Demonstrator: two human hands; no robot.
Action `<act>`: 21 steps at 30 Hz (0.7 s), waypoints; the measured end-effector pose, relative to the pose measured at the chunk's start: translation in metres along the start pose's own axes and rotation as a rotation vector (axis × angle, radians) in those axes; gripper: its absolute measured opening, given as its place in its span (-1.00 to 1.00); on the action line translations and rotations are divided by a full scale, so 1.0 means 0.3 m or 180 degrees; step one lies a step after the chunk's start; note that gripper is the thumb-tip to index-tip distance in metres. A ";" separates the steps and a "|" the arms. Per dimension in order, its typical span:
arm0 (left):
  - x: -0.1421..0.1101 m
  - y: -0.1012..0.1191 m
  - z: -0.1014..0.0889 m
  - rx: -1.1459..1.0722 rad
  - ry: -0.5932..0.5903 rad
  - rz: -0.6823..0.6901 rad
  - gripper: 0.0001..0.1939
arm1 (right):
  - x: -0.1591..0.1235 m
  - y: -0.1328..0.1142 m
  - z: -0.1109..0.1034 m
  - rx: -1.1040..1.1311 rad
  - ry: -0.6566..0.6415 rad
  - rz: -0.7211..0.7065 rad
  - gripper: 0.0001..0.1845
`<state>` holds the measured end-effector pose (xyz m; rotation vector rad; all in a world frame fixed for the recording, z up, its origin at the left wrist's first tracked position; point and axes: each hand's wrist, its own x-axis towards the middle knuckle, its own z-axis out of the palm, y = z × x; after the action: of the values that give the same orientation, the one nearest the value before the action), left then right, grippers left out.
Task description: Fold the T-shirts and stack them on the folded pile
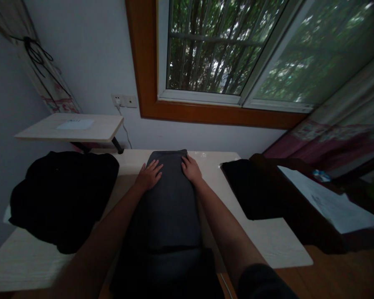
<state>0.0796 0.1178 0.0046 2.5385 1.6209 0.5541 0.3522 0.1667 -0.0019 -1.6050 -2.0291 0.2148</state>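
Observation:
A dark grey folded garment [171,203] lies lengthwise on the pale wooden table [268,241], its near end reaching toward my body. My left hand [148,175] rests flat on its left edge near the far end, fingers spread. At the far right corner, my right hand [191,168] has its thumb on top of the cloth and its other fingers curled at the edge, partly hidden. The garment's exact kind cannot be made out.
A bulky black cloth pile [65,195] sits on the left, beside a small raised shelf [50,126] bearing a paper. On the right lies a folded black cloth [249,187]. Beyond it, a large paper sheet [330,199] covers dark furniture. A window [218,54] is behind the table.

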 end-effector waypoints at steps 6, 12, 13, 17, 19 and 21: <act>-0.009 -0.036 -0.001 -0.0501 0.0665 -0.0255 -0.62 | -0.129 0.010 -0.050 0.0389 0.0323 0.0131 -0.52; -0.084 -0.022 -0.028 -0.0627 0.1061 -0.0904 -0.55 | -0.326 -0.026 -0.126 0.0805 0.0263 0.0273 -0.53; -0.105 -0.017 -0.037 -0.0674 0.0998 -0.1000 -0.55 | -0.362 -0.035 -0.141 0.0899 0.0201 0.0253 -0.53; -0.200 0.009 -0.085 -0.0956 0.0522 -0.1313 -0.53 | -0.491 -0.074 -0.193 0.1246 -0.0182 0.0450 -0.49; -0.244 0.022 -0.113 -0.1143 0.0284 -0.1449 -0.49 | -0.532 -0.090 -0.206 0.1361 -0.0341 0.0489 -0.48; -0.276 0.030 -0.139 -0.1319 0.0047 -0.1568 -0.46 | -0.549 -0.102 -0.208 0.1450 -0.0402 0.0386 -0.53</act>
<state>0.0422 0.0348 0.0245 1.7688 1.8160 0.7519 0.3814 -0.0091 0.0129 -1.4476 -1.8016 0.7806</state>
